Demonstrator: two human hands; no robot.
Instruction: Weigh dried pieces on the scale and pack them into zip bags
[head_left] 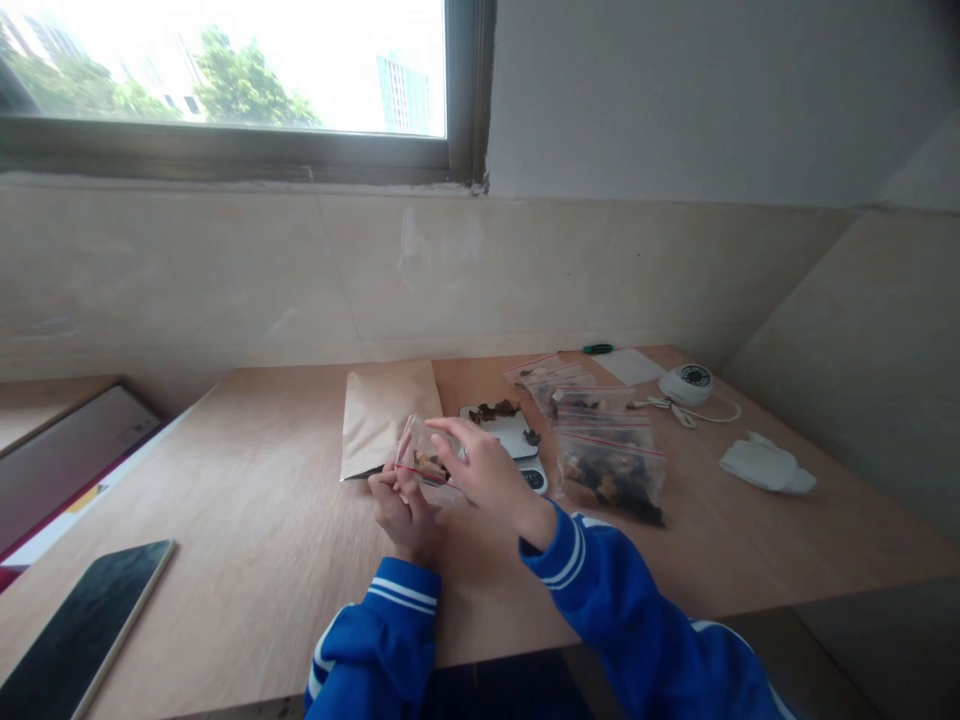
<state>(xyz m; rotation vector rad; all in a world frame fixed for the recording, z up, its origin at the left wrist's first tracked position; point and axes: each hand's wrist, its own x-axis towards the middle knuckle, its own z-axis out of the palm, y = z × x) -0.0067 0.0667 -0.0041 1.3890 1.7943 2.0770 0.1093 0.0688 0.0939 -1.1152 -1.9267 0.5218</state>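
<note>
A small clear zip bag (429, 466) with a red strip and brownish dried pieces inside is held up over the table. My left hand (406, 512) pinches its lower left edge. From the right, my right hand (484, 462) grips it too, the fingers reaching across and hiding its right side. Just behind my right hand lies a white digital scale (517, 438), partly covered, with dark dried pieces (496, 410) on its plate. A brown paper packet (382, 410) lies flat behind my left hand.
Several zip bags of dark dried pieces (611, 480) lie right of the scale. Farther right are a white dome camera (685, 384) with cable and a white cloth-like bundle (769, 464). A green-handled tool (598, 349) and white paper (628, 366) lie behind. A dark tablet (86, 630) lies front left.
</note>
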